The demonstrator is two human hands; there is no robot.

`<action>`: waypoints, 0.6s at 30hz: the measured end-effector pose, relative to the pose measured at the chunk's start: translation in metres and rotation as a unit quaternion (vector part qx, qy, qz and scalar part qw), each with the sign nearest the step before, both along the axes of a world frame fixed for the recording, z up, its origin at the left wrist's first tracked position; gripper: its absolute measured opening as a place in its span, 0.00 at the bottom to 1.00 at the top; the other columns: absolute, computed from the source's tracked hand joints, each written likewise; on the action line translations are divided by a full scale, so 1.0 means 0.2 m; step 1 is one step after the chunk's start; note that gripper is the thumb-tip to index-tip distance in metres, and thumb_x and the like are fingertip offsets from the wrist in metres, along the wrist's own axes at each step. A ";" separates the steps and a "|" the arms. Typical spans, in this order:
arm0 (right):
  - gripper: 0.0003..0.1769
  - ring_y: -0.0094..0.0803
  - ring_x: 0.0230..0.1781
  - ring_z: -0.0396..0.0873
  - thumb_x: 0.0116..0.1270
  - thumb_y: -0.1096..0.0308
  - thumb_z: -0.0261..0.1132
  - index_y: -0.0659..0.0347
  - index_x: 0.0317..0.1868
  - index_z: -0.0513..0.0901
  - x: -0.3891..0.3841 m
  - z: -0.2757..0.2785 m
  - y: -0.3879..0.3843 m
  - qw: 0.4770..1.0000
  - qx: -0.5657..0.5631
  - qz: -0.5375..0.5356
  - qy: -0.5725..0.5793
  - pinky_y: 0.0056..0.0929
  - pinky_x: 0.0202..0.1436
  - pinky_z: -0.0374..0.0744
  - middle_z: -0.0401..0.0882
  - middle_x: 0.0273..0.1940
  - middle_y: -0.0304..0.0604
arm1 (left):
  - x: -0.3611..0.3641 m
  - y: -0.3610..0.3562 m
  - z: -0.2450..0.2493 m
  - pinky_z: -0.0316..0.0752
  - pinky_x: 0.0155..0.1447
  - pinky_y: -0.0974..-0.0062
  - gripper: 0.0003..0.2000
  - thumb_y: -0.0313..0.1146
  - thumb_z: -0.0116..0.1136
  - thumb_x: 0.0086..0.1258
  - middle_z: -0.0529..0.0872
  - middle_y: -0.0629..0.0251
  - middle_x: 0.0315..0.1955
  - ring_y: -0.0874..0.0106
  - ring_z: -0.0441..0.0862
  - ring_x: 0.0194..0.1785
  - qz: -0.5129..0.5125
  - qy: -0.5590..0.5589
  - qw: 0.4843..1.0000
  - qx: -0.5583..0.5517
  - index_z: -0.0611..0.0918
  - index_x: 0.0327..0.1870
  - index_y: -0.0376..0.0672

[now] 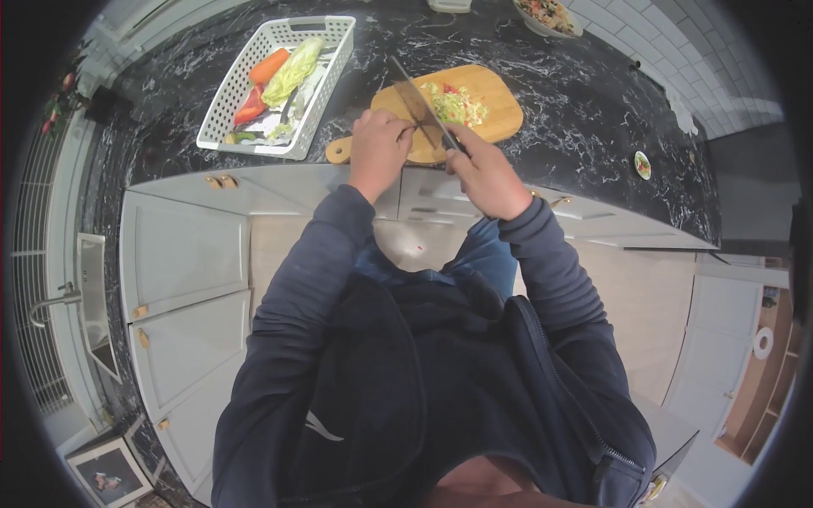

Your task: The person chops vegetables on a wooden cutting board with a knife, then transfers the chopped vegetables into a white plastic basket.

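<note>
On a black, white-veined worktop [576,102] lies a wooden board [495,89], its handle pointing left. White tiles [677,42] back the worktop beyond the board, and pale cabinets [182,245] with brass pulls run below it. A steel sink [89,296] sits far left of the board.

Left of the board stands a white basket [229,102] holding a carrot [269,65], lettuce [295,72] and red pepper [251,106]. Beyond the board, at the wall, is a bowl [546,15] of mixed food.

The board carries a loose heap of chopped greens [457,106] – pale green with red flecks. The right hand [487,173] is closed round the handle of a knife [419,102], whose broad blade slants across the board's left half. The left hand [378,148] rests on the board's near edge beside the blade, fingers curled under – what they press, if anything, I cannot tell.
</note>
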State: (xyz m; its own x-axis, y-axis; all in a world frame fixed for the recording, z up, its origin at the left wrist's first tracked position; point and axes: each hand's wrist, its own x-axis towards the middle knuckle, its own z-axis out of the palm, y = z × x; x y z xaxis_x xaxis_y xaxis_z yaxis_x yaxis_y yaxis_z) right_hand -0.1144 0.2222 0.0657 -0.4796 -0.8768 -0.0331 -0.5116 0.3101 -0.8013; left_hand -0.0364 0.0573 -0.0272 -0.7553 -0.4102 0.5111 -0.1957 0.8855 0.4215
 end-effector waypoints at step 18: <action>0.25 0.28 0.20 0.66 0.69 0.65 0.43 0.63 0.65 0.64 -0.02 0.02 -0.04 1.000 -0.009 0.003 -0.014 0.29 0.33 0.69 0.74 0.31 0.43 | 0.01 0.01 0.04 0.66 0.44 0.65 0.10 0.34 0.51 0.67 0.77 0.65 0.29 0.61 0.70 0.39 0.002 -0.027 0.999 0.033 0.84 0.33 0.42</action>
State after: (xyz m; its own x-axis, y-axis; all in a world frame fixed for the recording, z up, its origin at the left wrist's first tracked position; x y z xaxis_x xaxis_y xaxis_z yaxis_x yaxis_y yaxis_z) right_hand -0.1177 0.2140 0.0687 -0.4728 -0.8806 -0.0306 -0.4908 0.2921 -0.8209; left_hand -0.0345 0.0589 -0.0194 -0.7792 -0.4456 0.4409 -0.2242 0.8549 0.4679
